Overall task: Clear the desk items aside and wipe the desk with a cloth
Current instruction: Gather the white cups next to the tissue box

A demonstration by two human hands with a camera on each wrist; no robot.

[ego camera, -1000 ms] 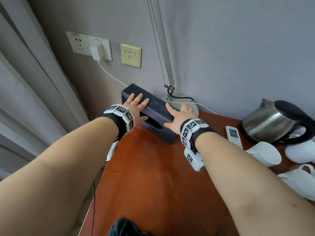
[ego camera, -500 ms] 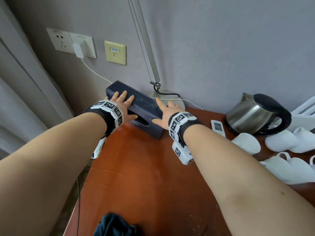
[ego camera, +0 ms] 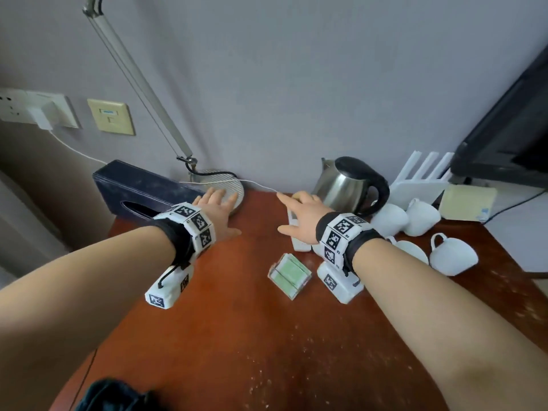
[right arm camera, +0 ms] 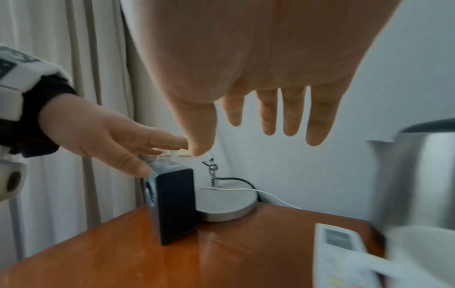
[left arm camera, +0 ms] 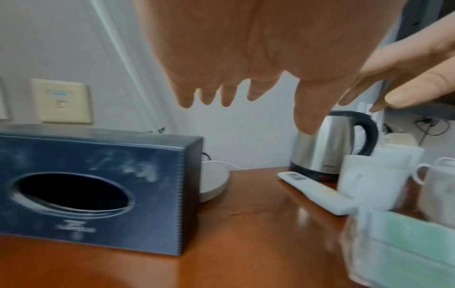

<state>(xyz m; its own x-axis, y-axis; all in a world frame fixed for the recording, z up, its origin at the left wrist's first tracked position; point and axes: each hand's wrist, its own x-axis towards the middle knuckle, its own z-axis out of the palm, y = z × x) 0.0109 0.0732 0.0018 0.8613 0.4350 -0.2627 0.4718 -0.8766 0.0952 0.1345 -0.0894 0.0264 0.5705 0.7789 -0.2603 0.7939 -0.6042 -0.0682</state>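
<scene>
On the red-brown desk [ego camera: 237,336] a dark blue tissue box [ego camera: 139,188] stands on its side in the back left corner against the wall. My left hand [ego camera: 216,209] hovers open just right of it, over the edge of the round lamp base [ego camera: 229,185]. My right hand [ego camera: 299,215] is open with spread fingers above the white remote [ego camera: 300,246], next to the steel kettle [ego camera: 350,185]. Neither hand holds anything in the wrist views. A dark cloth [ego camera: 109,396] lies at the desk's near edge.
A clear holder with green cards [ego camera: 290,274] lies mid-desk. Several white cups [ego camera: 421,216] cluster at the right by the kettle. A white router [ego camera: 421,176] and a dark screen [ego camera: 510,137] stand at the back right. A charger cable [ego camera: 255,182] crosses the lamp base.
Both hands have come off the tissue box and moved right, the left toward the lamp base, the right over the remote. The head view has swung right.
</scene>
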